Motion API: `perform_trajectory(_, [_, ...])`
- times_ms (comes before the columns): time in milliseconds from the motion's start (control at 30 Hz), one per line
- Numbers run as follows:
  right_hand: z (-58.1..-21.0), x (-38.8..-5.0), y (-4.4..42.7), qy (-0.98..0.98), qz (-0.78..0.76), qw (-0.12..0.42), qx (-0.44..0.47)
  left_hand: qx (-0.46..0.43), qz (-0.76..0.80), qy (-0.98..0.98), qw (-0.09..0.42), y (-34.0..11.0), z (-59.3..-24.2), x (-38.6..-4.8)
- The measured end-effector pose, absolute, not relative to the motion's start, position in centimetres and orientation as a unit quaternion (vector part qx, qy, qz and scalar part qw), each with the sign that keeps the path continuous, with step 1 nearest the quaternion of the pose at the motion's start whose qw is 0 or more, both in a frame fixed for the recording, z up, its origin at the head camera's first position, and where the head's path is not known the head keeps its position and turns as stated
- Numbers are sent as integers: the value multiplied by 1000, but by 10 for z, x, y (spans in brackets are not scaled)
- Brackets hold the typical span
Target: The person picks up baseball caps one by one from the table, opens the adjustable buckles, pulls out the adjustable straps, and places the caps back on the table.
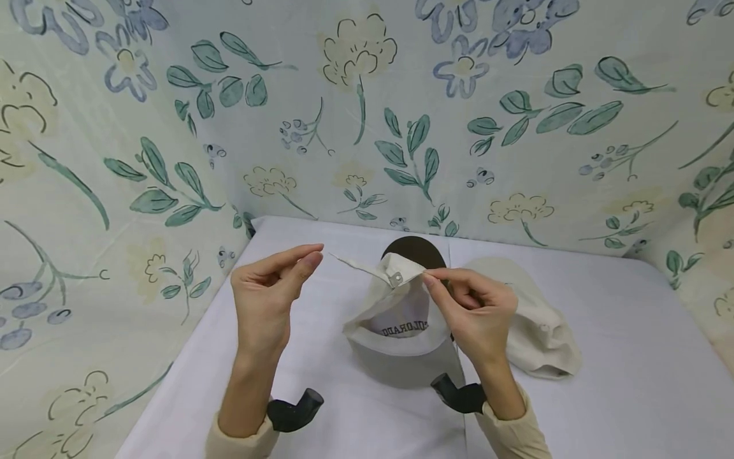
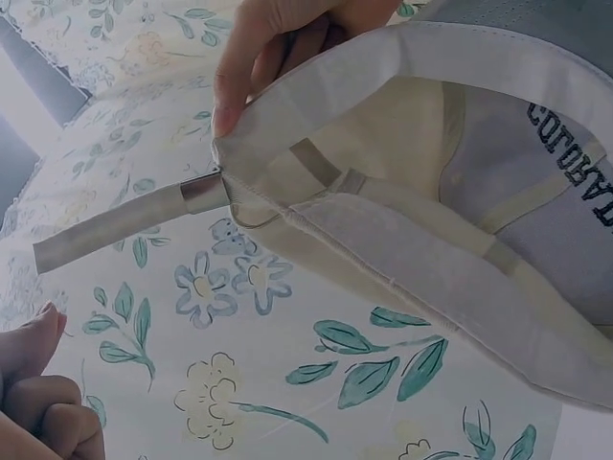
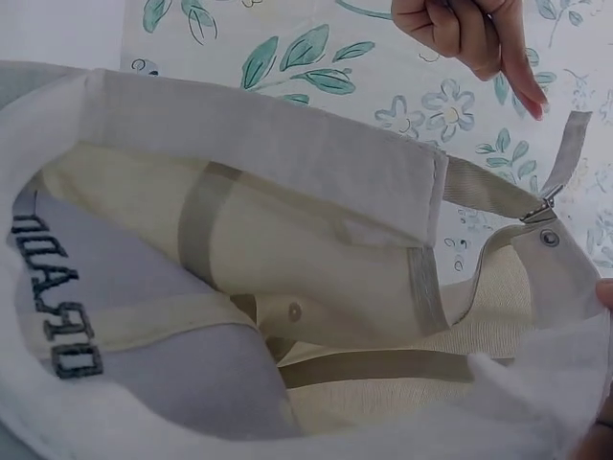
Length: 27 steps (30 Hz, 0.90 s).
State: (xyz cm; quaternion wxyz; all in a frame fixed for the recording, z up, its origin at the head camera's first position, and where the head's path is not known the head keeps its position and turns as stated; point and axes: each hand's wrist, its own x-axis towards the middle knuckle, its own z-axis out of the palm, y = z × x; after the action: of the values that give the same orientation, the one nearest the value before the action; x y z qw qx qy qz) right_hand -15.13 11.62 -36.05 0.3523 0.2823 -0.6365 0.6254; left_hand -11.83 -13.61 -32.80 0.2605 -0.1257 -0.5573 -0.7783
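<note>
A cream cap [image 1: 373, 319] is held up above the table with its opening towards me. Dark stitched letters reading backwards, partly covered, show inside it [image 3: 57, 316]. At its back edge my right hand [image 1: 476, 306] pinches the band between thumb and index finger, beside a metal buckle [image 2: 203, 192]. A narrow fabric strap [image 2: 105, 230] runs through the buckle, its free end sticking out to the left. Just beyond that end is my left hand [image 1: 266, 293], with thumb and index finger close together and the other fingers curled. It touches nothing; a small gap separates it from the strap.
Another cream cap [image 1: 539, 325] lies on the white tablecloth [image 1: 631, 357] at the right. A dark brown rounded piece [image 1: 415, 248] shows behind the held cap. Floral curtains [image 1: 367, 127] hang around the table. Black curved pieces [image 1: 295, 411] sit at both wrists.
</note>
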Motion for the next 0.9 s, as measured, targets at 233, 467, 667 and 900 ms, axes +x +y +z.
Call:
perform_trajectory(233, [-356, -152, 119, -637, 620, 379, 257, -102, -762, -592, 243, -125, -332, -121])
perform_trajectory(467, [-352, -152, 123, -634, 616, 408, 229, -107, -754, -605, 232, -113, -339, -127])
perform_trajectory(667, [-349, -150, 125, -631, 621, 416, 209, -96, -743, -626, 215, -102, -344, -129])
perform_trajectory(900, [-347, -150, 124, -626, 629, 421, 188, -96, -733, -645, 193, -84, -354, -129])
